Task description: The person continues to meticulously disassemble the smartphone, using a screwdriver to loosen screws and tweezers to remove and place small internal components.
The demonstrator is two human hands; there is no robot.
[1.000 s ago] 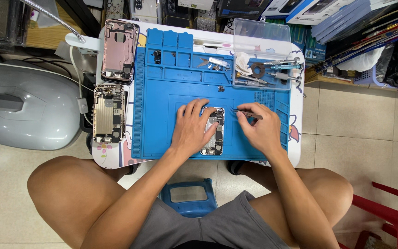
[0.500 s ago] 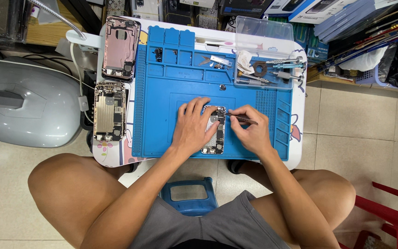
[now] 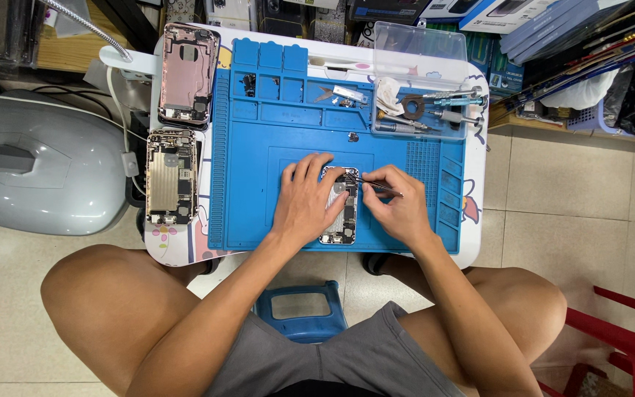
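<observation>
The left hand [image 3: 304,202] is lying flat, fingers spread, steadying an opened phone [image 3: 339,207] at the middle of the blue mat [image 3: 259,191]. The right hand [image 3: 398,209] is pinching tweezers [image 3: 372,184], their tip meeting the phone's upper end. This looks like fine component work, calling for steady placement.

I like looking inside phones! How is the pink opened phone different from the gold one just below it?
The pink opened phone looks mostly hollow, a bare shell with few parts, while the gold opened phone is packed with parts and metal plates. The pink one lies farther from the person, tilted slightly; the gold one lies nearer and straight. Both lie face-open on the table's left side, off the blue mat, with no hands on them.
</observation>
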